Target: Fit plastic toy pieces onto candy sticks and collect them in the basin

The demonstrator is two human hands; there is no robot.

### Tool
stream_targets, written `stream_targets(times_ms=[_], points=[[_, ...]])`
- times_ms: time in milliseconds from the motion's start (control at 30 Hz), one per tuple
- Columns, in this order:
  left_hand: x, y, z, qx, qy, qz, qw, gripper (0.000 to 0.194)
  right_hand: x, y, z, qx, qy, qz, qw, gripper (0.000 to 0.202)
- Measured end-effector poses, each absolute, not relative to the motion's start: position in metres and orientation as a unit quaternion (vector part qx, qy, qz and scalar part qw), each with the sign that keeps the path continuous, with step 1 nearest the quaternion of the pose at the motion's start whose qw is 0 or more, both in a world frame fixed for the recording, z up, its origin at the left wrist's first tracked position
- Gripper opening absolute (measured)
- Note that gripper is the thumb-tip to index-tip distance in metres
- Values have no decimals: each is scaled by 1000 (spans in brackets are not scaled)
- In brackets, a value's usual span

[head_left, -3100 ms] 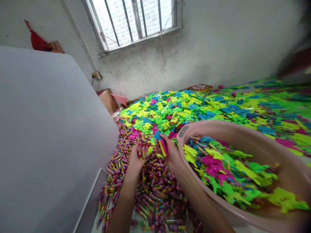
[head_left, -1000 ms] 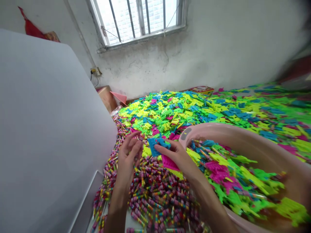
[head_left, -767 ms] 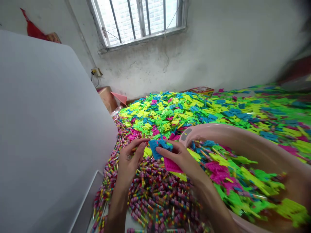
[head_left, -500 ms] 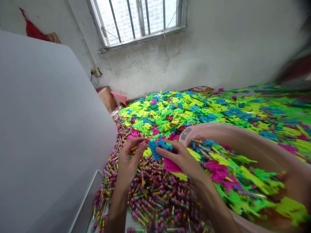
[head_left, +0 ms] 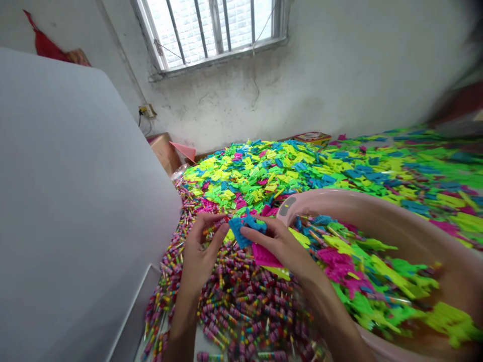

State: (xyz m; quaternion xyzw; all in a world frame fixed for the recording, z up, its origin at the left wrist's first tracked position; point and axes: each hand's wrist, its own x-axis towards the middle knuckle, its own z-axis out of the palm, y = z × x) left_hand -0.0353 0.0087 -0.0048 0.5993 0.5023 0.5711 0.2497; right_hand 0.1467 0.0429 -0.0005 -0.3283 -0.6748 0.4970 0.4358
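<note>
My right hand (head_left: 277, 239) grips a blue plastic toy piece (head_left: 238, 232), with its thumb pressed on the face. Below it, a magenta plastic piece (head_left: 266, 255) and a yellow one (head_left: 279, 272) stick out under the same hand. My left hand (head_left: 204, 249) is curled close to the blue piece's left edge, thumb and index fingertips nearly together. Between these fingers shows a small multicoloured tube (head_left: 210, 230), partly hidden. Under both hands lies a pile of small tubes (head_left: 245, 296) with purple and red wrapping and coloured bands.
A pink basin (head_left: 339, 197) at the right holds green, yellow, blue and magenta pieces and some tubes. Behind my hands rises a heap of bright plastic pieces (head_left: 256, 171), spreading right. A tall white panel (head_left: 83, 201) stands at the left. A barred window (head_left: 215, 30) is above.
Both hands keep nearly the same pose, and the blue piece stays in my right hand. My left fingertips have shifted slightly at its edge. The whole view has moved a little.
</note>
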Motion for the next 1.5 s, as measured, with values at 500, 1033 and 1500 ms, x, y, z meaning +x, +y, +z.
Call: stream_targets(times_ms=[500, 1033, 1500], points=[[-28, 4, -7, 564, 486, 616, 256, 24, 149, 37, 4, -320, -702, 460, 439, 31], [-24, -1, 3, 540, 464, 652, 262, 23, 148, 37, 5, -325, -708, 436, 450, 32], [-29, 1, 1, 577, 477, 612, 255, 19, 148, 34, 3, -342, -732, 377, 453, 38]])
